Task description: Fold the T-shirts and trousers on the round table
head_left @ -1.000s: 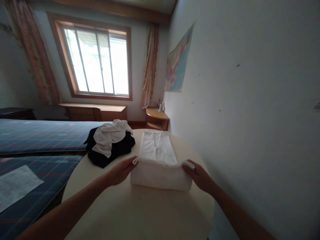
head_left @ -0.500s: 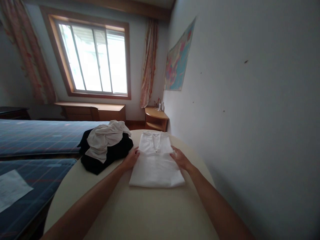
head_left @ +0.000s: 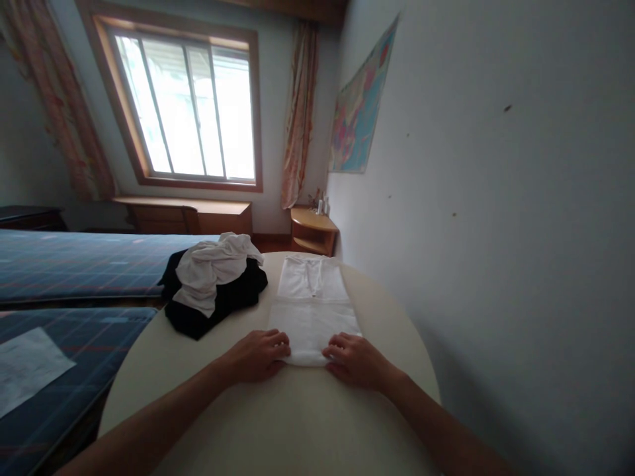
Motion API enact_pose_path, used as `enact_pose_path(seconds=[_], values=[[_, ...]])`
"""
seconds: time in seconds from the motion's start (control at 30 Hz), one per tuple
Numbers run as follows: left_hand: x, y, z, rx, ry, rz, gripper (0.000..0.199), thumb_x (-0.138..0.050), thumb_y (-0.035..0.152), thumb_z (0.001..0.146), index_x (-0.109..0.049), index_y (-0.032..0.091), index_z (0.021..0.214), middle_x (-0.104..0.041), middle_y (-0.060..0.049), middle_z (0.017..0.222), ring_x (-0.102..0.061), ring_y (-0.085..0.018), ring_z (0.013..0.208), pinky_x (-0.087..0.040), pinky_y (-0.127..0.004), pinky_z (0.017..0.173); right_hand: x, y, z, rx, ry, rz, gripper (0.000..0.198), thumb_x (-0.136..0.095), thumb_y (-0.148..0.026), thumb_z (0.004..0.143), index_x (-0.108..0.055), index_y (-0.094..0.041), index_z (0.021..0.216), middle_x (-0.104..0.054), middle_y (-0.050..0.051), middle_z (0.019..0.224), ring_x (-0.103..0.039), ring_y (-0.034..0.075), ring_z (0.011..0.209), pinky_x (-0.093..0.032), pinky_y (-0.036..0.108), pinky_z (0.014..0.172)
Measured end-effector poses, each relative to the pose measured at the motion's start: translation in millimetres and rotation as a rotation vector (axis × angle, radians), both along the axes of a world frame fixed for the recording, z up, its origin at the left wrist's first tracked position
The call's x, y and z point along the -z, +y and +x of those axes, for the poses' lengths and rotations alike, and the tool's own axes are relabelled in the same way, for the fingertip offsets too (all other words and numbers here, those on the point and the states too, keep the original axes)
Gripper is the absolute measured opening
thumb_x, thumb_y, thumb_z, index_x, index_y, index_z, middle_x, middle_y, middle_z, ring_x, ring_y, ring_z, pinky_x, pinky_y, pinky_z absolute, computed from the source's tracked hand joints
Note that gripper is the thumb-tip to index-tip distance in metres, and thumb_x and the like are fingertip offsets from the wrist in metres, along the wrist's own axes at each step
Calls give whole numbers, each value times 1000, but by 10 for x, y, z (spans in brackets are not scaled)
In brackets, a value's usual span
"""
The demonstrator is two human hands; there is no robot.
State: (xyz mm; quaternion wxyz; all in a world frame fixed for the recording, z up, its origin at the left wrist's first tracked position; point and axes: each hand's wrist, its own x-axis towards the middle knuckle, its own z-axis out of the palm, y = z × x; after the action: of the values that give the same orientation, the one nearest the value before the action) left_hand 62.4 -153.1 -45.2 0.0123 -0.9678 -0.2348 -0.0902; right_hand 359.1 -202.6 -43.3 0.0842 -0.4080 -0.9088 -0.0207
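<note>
A white shirt (head_left: 313, 311), folded into a long rectangle, lies flat on the round table with its collar end away from me. At its near left corner my left hand (head_left: 260, 355) is closed, fingers bent over the cloth and thumb at the edge. My right hand (head_left: 354, 359) grips the near right corner in the same way. Between the two hands the near edge of the shirt bulges slightly. A crease runs across the shirt below the neck opening.
On the cream round table (head_left: 238, 423), a heap of a black garment (head_left: 191, 320) and a light grey garment (head_left: 211, 268) sits at the left. Plaid beds (head_left: 99, 264) stand beyond, one bearing a paper sheet (head_left: 32, 367). A wall (head_left: 520, 264) rises close on the right.
Both hands have moved from the shirt's side edges, midway along, back toward me to its near corners. They now hold the near edge. The view has tilted slightly down.
</note>
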Motion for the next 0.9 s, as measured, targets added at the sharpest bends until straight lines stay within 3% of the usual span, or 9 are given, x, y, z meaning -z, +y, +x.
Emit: enact_pose_path(seconds=[0.1,0.2,0.33,0.47,0.53,0.6,0.67,0.8,0.9], values=[[-1,-13,25,-60,60,35,16,-52,18,90,-66,21,96,-69,-5,100,-66,-20,92,-51,-29,78,6,-54,-61,40,-82,31,27,-43,-27,99,-68,-18,96,-68,8,94,-62,19,86,-46,28,77],[-124,-109,2,-86,44,-77,15,-56,18,84,-69,22,89,-70,-4,91,-67,-18,85,-49,-26,74,-115,-200,-142,65,-84,-46,26,-46,-24,96,-70,-18,88,-69,7,89,-63,16,77,-44,25,70],[-315,-380,-102,-40,72,-497,14,-67,22,72,-76,25,82,-73,1,77,-65,-15,68,-48,-22,65,-293,-564,-301,-45,8,-317,11,-63,-22,80,-74,-23,81,-72,-1,77,-64,13,67,-43,21,67],[-291,-603,-156,9,262,-1007,19,-78,35,66,-79,26,82,-73,3,69,-64,-16,60,-47,-22,55,-301,-864,-461,-203,41,-658,16,-73,-21,72,-76,-26,87,-72,-7,71,-65,10,66,-43,16,63],[-264,-638,-136,55,306,-1194,25,-78,41,67,-79,25,86,-74,1,71,-66,-18,63,-50,-25,56,-286,-908,-506,-241,19,-737,18,-74,-18,71,-77,-26,87,-72,-8,71,-65,9,65,-41,15,60],[-285,-617,-95,71,274,-1272,31,-73,41,73,-78,23,97,-75,-1,76,-69,-20,68,-53,-27,60,-291,-872,-517,-226,30,-747,12,-75,-24,74,-78,-26,86,-72,-7,70,-63,9,62,-40,16,58],[-344,-552,-49,21,150,-1129,33,-66,37,80,-74,23,108,-76,-3,84,-70,-20,73,-54,-27,65,-309,-773,-496,-134,82,-676,12,-72,-34,79,-78,-25,86,-72,-5,71,-61,9,61,-40,17,59],[-396,-348,-1,-154,-87,-506,34,-60,32,83,-68,24,115,-72,-6,108,-68,-22,92,-50,-30,82,-306,-500,-399,206,173,-369,17,-66,-31,83,-75,-23,95,-73,1,84,-64,15,75,-43,23,71],[-320,-203,11,-207,-63,-385,44,-65,37,79,-64,24,121,-69,-7,110,-65,-24,97,-48,-32,86,-238,-341,-323,352,187,-274,22,-66,-32,83,-71,-19,100,-71,7,95,-64,20,89,-44,28,78]])
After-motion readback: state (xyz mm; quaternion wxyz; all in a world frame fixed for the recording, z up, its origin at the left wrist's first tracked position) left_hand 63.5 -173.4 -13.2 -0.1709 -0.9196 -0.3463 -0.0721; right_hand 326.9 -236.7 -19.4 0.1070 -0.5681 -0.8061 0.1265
